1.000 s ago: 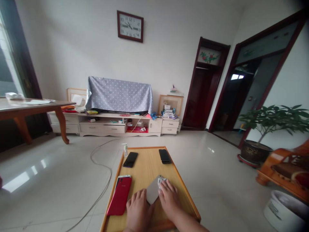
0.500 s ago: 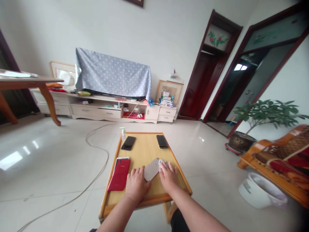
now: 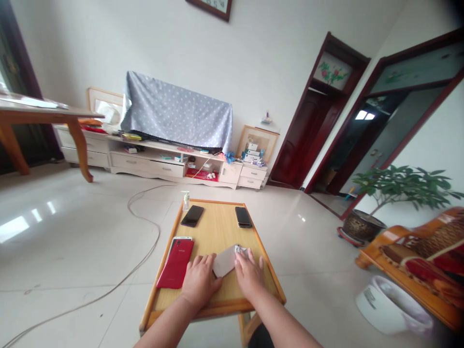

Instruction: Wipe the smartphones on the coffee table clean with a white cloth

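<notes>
A pale, light-coloured smartphone [image 3: 224, 261] lies slantwise near the front of the small wooden table [image 3: 213, 232]. My left hand [image 3: 199, 282] grips its left end, with the thumb along the lower edge. Under the fingers of my right hand [image 3: 251, 276] is a crumpled white tissue [image 3: 238, 249], pressed against the phone's upper right end. Left of my hands, a red smartphone [image 3: 177, 263] overlaps a white phone [image 3: 183, 238] beneath it.
Toward the table's far edge lie a dark phone [image 3: 192, 215] at left, stacked dark phones [image 3: 243, 217] at right, and a small pump bottle [image 3: 186, 200] in the corner. A cable [image 3: 158, 232] runs over the floor. A white bucket [image 3: 380, 302] stands at right.
My right hand has moved slightly left and down with the tissue. The pale phone has turned a little and shifted slightly toward me in both hands. The camera view has tilted.
</notes>
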`<action>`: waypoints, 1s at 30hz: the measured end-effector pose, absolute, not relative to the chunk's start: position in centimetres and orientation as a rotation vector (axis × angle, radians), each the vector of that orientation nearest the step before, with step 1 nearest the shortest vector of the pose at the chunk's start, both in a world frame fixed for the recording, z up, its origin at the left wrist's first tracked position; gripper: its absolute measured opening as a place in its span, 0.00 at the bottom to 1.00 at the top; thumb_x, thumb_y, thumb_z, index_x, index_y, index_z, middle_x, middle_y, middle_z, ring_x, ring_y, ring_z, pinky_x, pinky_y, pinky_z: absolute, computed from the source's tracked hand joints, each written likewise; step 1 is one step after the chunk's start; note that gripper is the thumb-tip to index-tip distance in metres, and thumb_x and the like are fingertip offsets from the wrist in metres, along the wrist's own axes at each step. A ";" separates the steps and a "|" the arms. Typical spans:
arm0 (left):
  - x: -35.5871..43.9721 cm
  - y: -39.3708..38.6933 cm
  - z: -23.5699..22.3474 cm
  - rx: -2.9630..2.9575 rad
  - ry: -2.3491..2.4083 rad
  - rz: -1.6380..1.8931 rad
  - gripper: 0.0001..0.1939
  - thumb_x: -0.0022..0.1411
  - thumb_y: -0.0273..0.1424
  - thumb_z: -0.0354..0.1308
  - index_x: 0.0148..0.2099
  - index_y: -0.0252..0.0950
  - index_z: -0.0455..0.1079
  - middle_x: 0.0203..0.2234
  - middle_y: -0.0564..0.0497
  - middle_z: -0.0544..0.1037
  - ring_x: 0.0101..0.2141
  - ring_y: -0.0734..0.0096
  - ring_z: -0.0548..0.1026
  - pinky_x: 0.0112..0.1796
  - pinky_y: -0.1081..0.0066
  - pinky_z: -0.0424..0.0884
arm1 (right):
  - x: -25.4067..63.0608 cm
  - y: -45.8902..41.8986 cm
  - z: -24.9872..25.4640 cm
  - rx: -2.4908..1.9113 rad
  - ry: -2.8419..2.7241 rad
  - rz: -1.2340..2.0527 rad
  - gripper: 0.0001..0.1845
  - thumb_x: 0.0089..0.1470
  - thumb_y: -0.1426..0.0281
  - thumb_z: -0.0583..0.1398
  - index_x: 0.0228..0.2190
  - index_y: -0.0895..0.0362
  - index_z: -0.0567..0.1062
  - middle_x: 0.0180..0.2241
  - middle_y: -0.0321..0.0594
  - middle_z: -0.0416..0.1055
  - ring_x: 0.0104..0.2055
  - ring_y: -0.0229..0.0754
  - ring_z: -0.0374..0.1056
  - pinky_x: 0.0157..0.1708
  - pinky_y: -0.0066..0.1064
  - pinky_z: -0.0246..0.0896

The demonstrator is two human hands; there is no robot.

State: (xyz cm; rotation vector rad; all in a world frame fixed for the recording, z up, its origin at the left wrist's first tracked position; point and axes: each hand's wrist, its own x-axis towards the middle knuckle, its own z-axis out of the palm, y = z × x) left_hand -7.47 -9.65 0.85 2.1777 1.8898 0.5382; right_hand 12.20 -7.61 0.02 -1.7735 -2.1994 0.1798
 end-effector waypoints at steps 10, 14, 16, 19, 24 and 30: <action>-7.5 -9.8 0.8 2.152 1.870 0.612 0.28 0.56 0.39 0.57 0.60 0.42 0.63 0.53 0.47 0.75 0.53 0.55 0.66 0.50 0.62 0.59 | 10.6 -9.3 -0.2 -1.589 -2.295 0.291 0.25 0.70 0.60 0.42 0.61 0.44 0.67 0.64 0.38 0.62 0.70 0.51 0.48 0.67 0.64 0.29; -7.5 -9.8 0.8 2.128 1.896 0.590 0.31 0.54 0.37 0.57 0.61 0.42 0.62 0.53 0.46 0.74 0.54 0.55 0.66 0.51 0.61 0.59 | 10.9 -7.9 0.6 -1.833 -2.132 0.266 0.29 0.70 0.58 0.39 0.60 0.48 0.70 0.64 0.42 0.61 0.70 0.53 0.47 0.66 0.66 0.30; -7.6 -9.7 0.7 2.119 1.892 0.591 0.30 0.55 0.37 0.57 0.61 0.42 0.62 0.54 0.46 0.74 0.54 0.55 0.66 0.51 0.61 0.58 | 10.0 -8.5 0.6 -1.728 -2.217 0.296 0.29 0.70 0.58 0.39 0.60 0.47 0.69 0.64 0.41 0.63 0.70 0.52 0.49 0.67 0.64 0.29; -7.7 -9.7 0.6 2.123 1.880 0.599 0.26 0.59 0.36 0.54 0.60 0.42 0.63 0.53 0.46 0.75 0.53 0.57 0.67 0.50 0.62 0.59 | 8.6 -10.0 0.1 -1.487 -2.351 0.319 0.26 0.71 0.60 0.40 0.64 0.43 0.63 0.63 0.37 0.64 0.69 0.48 0.51 0.68 0.60 0.24; -7.7 -9.9 0.5 2.141 1.885 0.609 0.28 0.57 0.38 0.56 0.60 0.42 0.63 0.53 0.46 0.74 0.54 0.56 0.66 0.51 0.62 0.59 | 9.7 -8.8 -0.1 -1.696 -2.212 0.271 0.27 0.70 0.58 0.40 0.62 0.45 0.67 0.64 0.39 0.63 0.70 0.52 0.49 0.67 0.65 0.26; -7.8 -9.9 0.4 2.122 1.901 0.638 0.28 0.58 0.36 0.55 0.61 0.41 0.63 0.53 0.45 0.74 0.54 0.55 0.67 0.51 0.61 0.59 | 8.6 -9.0 -0.4 -1.663 -2.252 0.265 0.27 0.71 0.59 0.40 0.61 0.45 0.68 0.63 0.41 0.64 0.69 0.52 0.52 0.67 0.63 0.30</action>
